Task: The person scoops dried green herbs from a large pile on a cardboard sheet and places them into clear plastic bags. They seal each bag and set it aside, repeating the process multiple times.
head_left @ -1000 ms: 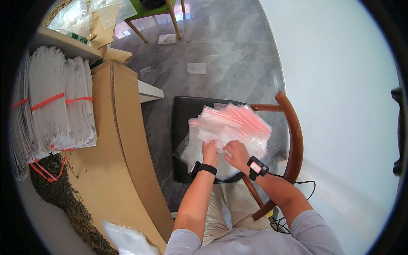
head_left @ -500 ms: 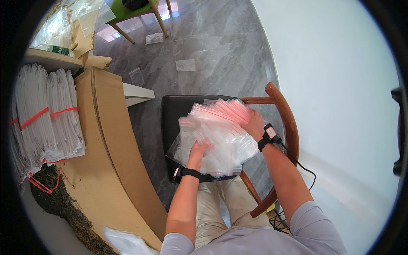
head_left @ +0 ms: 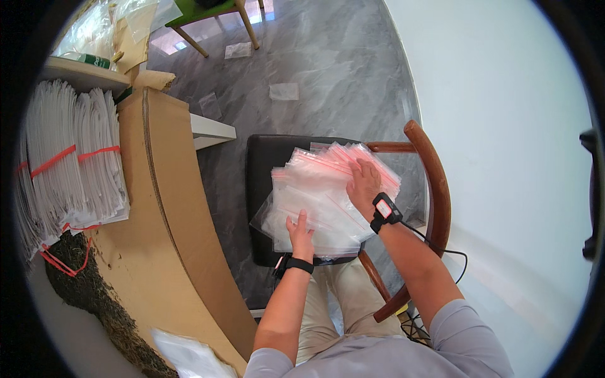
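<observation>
A fanned, overlapping pile of clear zip-lock bags [head_left: 318,201] with red seal strips lies on the black chair seat [head_left: 259,164] in front of me. On the pile's upper right, my right hand [head_left: 365,186] lies with its fingers stretched out over the red strips. My left hand [head_left: 301,239] is at the near left part of the pile, thumb and fingers apart, with nothing gripped in it. Whether its fingertips touch the plastic is hard to tell. Each wrist wears a black strap with a small device.
A curved wooden armrest [head_left: 439,183] borders the seat on the right, near a black cable [head_left: 465,264]. At left, a cardboard box [head_left: 179,189] holds white paper bundles [head_left: 57,151] and loose dark leaves [head_left: 88,277]. Small clear bags [head_left: 283,92] lie on the grey floor.
My right hand has moved from the pile's right edge onto its top and flattened. My left hand's fingers have spread. The bags lie flatter. The view has shifted slightly.
</observation>
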`<state>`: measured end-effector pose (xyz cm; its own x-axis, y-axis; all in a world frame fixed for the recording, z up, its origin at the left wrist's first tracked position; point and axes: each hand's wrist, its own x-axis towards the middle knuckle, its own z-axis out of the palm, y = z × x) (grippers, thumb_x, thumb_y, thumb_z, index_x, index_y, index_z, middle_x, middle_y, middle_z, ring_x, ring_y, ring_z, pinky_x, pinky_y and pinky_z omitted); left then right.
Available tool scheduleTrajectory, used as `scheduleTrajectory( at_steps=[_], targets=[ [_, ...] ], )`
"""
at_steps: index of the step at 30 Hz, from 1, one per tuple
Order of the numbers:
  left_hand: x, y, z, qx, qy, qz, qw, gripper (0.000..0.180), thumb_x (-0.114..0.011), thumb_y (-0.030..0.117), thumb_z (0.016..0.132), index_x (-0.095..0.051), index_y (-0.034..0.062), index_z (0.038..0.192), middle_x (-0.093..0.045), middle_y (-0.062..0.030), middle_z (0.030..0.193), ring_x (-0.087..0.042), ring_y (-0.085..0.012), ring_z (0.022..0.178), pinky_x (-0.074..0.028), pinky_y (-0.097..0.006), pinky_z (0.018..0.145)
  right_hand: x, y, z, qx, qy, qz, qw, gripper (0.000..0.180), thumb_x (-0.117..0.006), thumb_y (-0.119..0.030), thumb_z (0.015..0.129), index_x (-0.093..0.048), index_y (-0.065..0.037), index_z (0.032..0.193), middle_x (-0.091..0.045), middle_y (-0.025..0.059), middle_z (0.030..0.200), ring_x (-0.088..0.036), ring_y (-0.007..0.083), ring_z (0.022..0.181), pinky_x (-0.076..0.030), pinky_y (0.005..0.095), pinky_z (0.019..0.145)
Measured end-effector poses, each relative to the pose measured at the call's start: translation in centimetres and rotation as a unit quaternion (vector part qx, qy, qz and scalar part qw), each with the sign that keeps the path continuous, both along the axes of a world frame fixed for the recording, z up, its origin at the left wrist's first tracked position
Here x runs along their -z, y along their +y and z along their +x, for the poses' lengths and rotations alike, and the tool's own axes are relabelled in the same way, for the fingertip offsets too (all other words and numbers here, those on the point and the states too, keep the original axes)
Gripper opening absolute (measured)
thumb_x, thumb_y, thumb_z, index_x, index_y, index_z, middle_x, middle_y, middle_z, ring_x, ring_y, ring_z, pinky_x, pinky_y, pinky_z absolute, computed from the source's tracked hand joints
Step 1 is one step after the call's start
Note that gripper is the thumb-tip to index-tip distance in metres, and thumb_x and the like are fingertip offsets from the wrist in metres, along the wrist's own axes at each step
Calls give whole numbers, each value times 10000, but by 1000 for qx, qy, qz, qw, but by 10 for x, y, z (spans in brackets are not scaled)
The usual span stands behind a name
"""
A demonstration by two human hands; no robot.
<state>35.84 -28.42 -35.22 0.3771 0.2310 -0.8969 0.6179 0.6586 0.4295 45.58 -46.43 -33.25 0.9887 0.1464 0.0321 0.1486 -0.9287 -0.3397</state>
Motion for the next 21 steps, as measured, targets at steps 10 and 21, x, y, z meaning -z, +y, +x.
scheduleTrajectory(
  at_steps=[10,21],
  targets=[
    [3,9,7,14,-69,-84,994,637,-496,36,810,-249,72,1396,-548,-109,1053,-563,-204,846,-503,-382,726,14,27,-57,154,302,272,901,533,-709,-337,766,-546,23,1124,-552,172,1055,-561,286,900,-466,375,787],
    [16,24,29,138,-27,45,989,293,-558,142,854,-570,20,1120,-597,-45,927,-543,-140,835,-424,-242,705,1,2,-53,60,434,360,823,230,-664,-177,820,-664,2,964,-588,55,802,-545,162,726,-446,317,676]
  ],
)
